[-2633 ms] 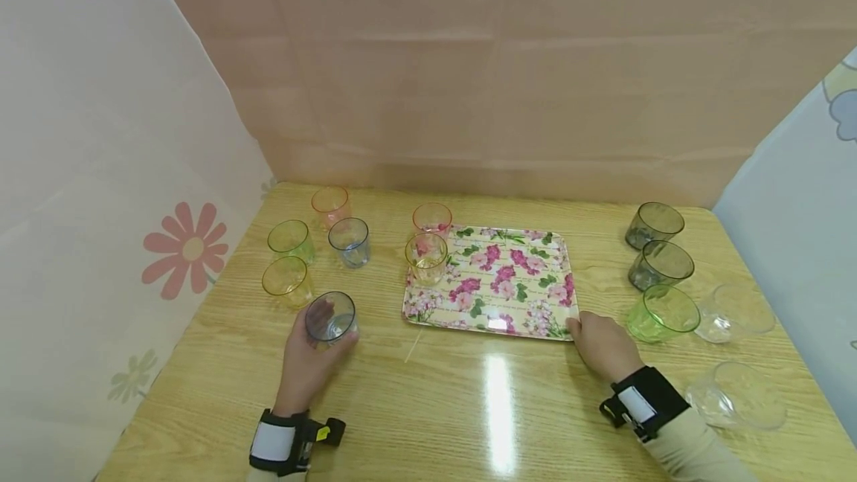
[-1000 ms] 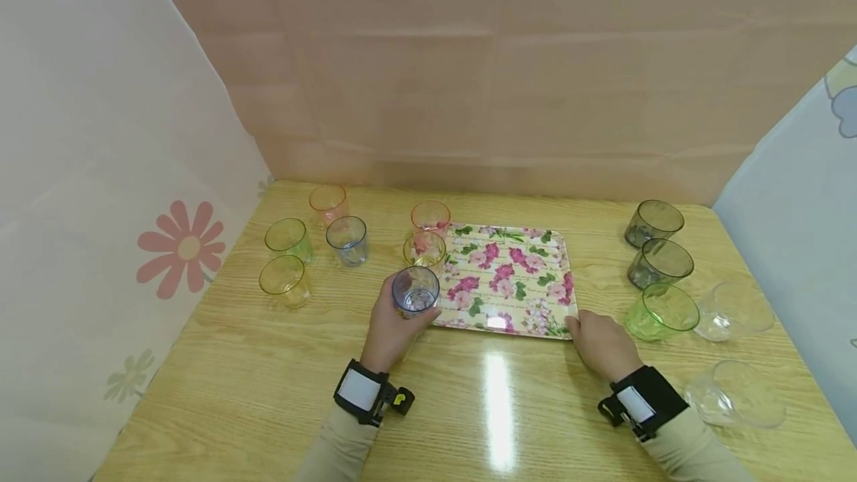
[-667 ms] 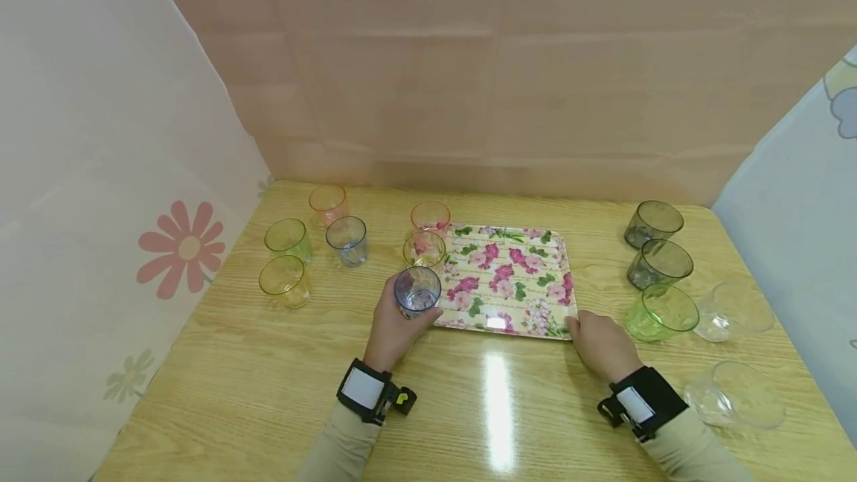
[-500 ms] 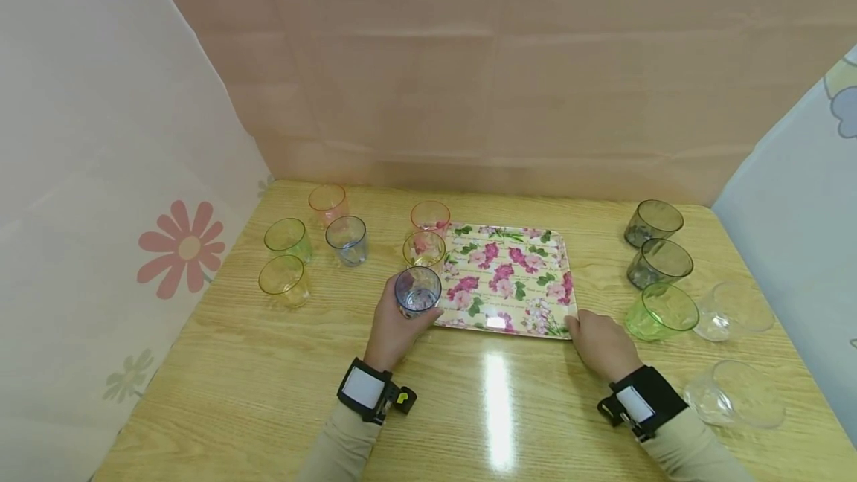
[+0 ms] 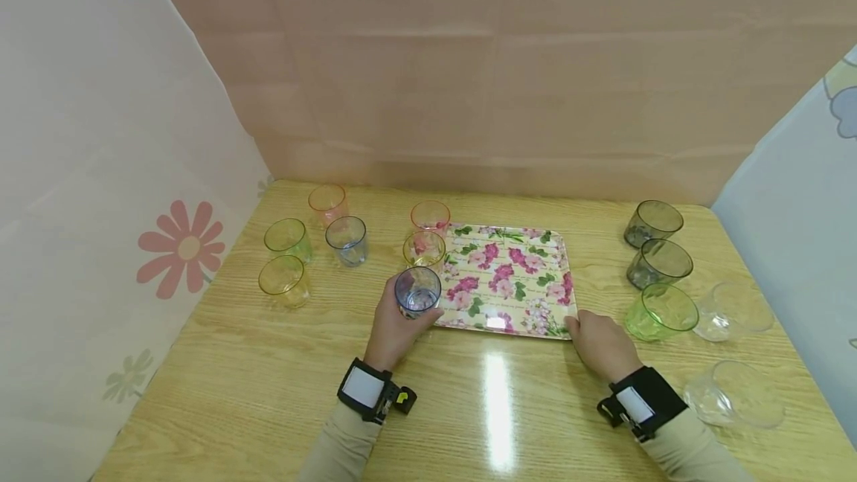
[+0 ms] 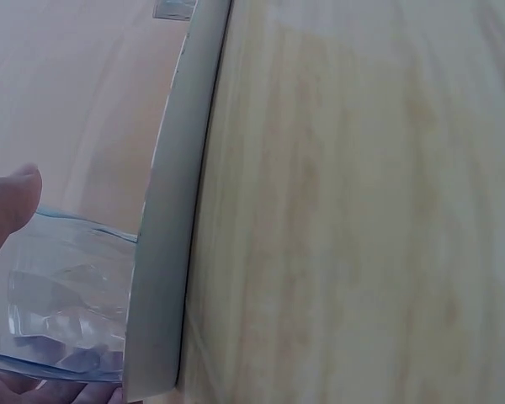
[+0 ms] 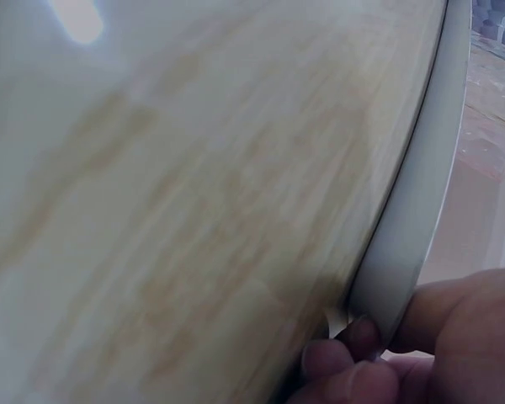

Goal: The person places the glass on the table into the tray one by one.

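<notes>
The left hand had its fingers and thumb curled around a blue cup (image 5: 418,302) at the near left corner of the floral tray (image 5: 509,285); the tray's wall hid the cup's base in the wrist view. The right hand (image 5: 605,344) pinched the tray's near right corner. A yellow cup (image 5: 424,251) and a pink cup (image 5: 431,216) stood along the tray's left side. Good placing seemed to need an upright cup, lowered gently inside the tray's rim, and a firm right pinch against sliding on the counter (image 5: 234,393).
</notes>
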Motion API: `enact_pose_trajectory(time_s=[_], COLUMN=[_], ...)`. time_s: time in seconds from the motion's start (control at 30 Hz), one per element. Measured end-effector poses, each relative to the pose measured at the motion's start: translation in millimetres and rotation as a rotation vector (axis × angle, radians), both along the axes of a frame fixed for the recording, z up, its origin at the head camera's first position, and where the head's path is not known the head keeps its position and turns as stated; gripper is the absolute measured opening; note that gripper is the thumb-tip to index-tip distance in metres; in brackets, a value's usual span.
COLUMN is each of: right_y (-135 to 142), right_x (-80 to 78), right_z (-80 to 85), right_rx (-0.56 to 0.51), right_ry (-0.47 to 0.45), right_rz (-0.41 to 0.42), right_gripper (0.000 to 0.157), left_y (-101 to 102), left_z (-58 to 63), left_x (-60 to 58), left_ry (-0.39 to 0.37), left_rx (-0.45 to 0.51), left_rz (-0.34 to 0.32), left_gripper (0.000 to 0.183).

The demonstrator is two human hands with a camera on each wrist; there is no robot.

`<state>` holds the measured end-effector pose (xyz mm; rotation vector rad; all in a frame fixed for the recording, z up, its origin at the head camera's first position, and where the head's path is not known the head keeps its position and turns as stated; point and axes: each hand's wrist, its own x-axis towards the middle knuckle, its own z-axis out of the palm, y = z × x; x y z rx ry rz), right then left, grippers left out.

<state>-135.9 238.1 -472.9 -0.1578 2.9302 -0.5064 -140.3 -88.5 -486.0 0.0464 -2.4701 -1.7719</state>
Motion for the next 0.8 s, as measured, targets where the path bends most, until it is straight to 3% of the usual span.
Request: enact_pose_trajectory(time_s=[0.2, 0.37, 0.43, 0.63, 0.8], right_y=[-1, -1, -1, -1, -1], right_x=[0.6, 1.7, 1.9, 1.9, 0.8], right_z=[0.5, 0.3, 0.3, 1.6, 2.6], right_rx=[0.001, 0.001, 0.000, -0.006, -0.007], right_ry=[0.000, 0.006, 0.009, 0.006, 0.000], right_rz=[0.000, 0.001, 0.003, 0.001, 0.005], right_gripper=[0.034, 0.034, 0.034, 0.034, 0.034], left_y=[0, 0, -2, -15, -28], left_z=[-1.1, 0.3, 2.9, 15.4, 21.4], left_x=[0.8, 3.4, 4.4, -0.5, -16.5], left_ry=[0.001, -0.012, -0.011, 0.043, -0.002], left_rx=[-0.002, -0.044, -0.029, 0.158, 0.186], left_rz=[0.008, 0.016, 0.027, 0.089, 0.118], left_gripper=[0.094, 0.121, 0.122, 0.069, 0.063])
